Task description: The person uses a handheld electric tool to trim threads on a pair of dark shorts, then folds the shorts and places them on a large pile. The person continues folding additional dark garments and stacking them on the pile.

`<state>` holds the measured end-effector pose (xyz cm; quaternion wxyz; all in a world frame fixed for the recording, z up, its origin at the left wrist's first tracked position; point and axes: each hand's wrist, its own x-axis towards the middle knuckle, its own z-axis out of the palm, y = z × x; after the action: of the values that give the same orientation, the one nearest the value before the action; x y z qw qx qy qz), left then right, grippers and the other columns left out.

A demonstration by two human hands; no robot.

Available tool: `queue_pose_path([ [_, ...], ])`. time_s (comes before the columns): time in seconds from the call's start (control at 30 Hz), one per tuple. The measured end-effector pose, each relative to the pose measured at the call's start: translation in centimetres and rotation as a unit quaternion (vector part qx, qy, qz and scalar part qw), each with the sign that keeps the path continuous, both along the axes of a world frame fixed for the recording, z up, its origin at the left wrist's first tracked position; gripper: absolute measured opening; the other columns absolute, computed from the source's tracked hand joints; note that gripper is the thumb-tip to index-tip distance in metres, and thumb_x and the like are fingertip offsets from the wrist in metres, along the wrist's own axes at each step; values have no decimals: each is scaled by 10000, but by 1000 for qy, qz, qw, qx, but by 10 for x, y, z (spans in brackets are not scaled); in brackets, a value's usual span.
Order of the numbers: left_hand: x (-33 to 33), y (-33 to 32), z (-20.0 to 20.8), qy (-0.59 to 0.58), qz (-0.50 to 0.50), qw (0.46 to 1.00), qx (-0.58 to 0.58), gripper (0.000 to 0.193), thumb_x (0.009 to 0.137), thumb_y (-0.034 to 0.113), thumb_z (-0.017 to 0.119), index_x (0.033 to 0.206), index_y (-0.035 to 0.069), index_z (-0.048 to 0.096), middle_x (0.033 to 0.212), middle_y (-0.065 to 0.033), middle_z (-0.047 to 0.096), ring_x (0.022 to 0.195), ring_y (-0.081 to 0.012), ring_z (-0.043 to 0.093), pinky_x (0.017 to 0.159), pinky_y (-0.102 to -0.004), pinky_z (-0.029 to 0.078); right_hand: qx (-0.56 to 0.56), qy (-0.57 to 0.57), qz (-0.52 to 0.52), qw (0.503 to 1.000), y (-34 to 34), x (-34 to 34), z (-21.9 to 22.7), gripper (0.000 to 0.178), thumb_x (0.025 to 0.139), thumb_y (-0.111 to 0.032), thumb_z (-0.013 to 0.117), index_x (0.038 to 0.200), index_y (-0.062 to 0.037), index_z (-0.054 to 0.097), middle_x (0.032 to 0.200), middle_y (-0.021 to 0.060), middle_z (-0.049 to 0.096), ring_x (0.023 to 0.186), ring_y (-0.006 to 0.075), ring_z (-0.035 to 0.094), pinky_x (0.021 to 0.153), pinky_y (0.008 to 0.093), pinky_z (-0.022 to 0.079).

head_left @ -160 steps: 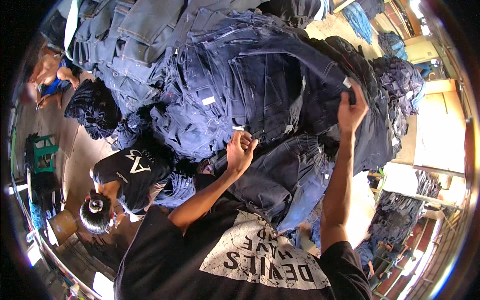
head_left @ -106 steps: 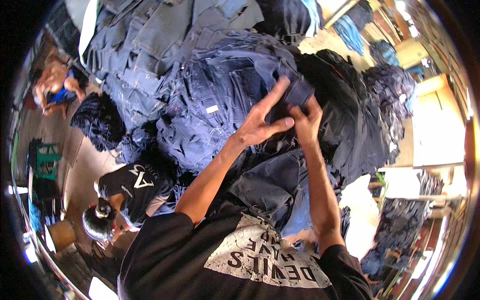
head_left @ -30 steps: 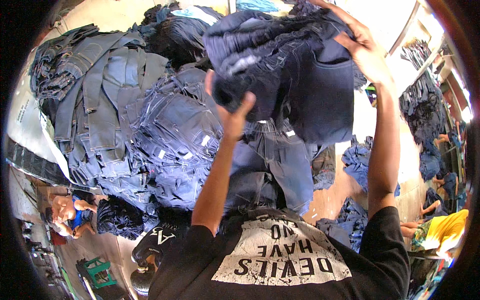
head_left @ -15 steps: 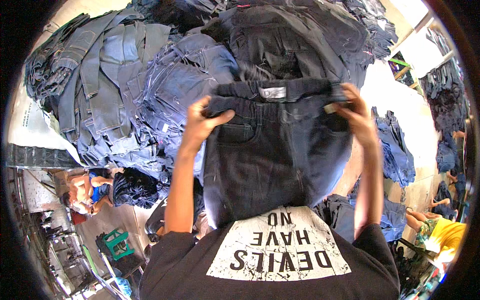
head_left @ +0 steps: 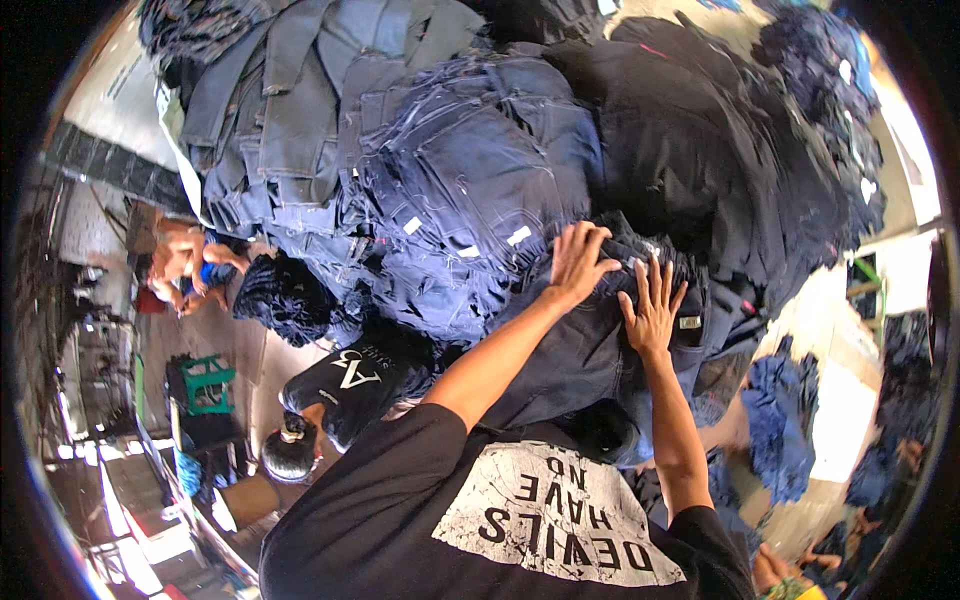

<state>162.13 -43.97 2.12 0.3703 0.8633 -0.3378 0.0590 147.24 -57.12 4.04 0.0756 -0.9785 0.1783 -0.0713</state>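
Note:
A pair of black jeans (head_left: 570, 365) lies in front of me, its waistband end on the heap and its legs hanging toward my body. My left hand (head_left: 578, 262) rests on the waistband's left part, fingers together and bent over the cloth, thumb out to the side. On the right part my right hand (head_left: 652, 310) lies flat with its fingers spread. Directly beyond my left hand is a pile of blue jeans (head_left: 460, 150) with small white tags. Behind my right hand rises a heap of black trousers (head_left: 690, 150).
Grey-blue jeans (head_left: 300, 110) are stacked at the far left. A person in a black shirt (head_left: 350, 385) is close by on my left, another person (head_left: 185, 265) beyond. A green stool (head_left: 207, 385) stands at the left. More blue jeans (head_left: 778, 420) lie on the right.
The black jeans, held up by both sides of the waistband, have come down onto the heap. Both hands have let go of the waistband edges and now press on the cloth. My view has turned.

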Motion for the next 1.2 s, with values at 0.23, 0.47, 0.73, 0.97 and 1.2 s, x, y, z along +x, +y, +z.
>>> queue_pose_path([
  [0.23, 28, 36, 21, 39, -15, 986, -161, 707, 917, 318, 831, 1481, 53, 498, 1414, -205, 568, 1328, -412, 518, 1143, -531, 409, 62, -81, 16, 995, -10, 19, -4, 674, 1011, -353, 624, 1640, -196, 436, 1737, 97, 335, 1650, 372, 168, 1300, 660, 28],
  [0.47, 63, 185, -1, 215, 324, 891, -235, 691, 917, 286, 829, 1439, 14, 468, 1330, -205, 512, 1209, -340, 557, 1017, -476, 506, 188, -118, 147, 964, 157, 158, 34, 909, 843, -249, 875, 1599, -63, 405, 1629, 223, 454, 1551, 480, 349, 1230, 562, 359],
  [0.73, 72, 226, -38, 163, 372, 897, -173, 778, 852, 262, 888, 1443, 41, 433, 1344, -228, 537, 1101, -358, 619, 906, -467, 566, 274, -20, 178, 945, 141, 209, 19, 980, 724, 105, 820, 1618, -55, 454, 1688, 269, 380, 1544, 470, 391, 1228, 478, 427],
  [0.97, 77, 227, -59, 351, 306, 854, -230, 658, 844, 395, 902, 1231, 1, 544, 1155, -186, 694, 1051, -327, 710, 869, -445, 581, 298, -42, 175, 937, 92, 232, 89, 711, 934, -287, 820, 1525, -10, 539, 1525, 236, 593, 1408, 414, 573, 1160, 514, 479],
  [1.2, 86, 233, -52, 315, 273, 886, -206, 421, 964, 311, 773, 1169, 10, 564, 986, -234, 742, 897, -402, 720, 796, -487, 554, 156, -49, 49, 985, 206, 195, 0, 1429, 620, -213, 997, 1732, -178, 101, 1720, 365, 137, 1511, 610, 315, 1218, 603, 406],
])
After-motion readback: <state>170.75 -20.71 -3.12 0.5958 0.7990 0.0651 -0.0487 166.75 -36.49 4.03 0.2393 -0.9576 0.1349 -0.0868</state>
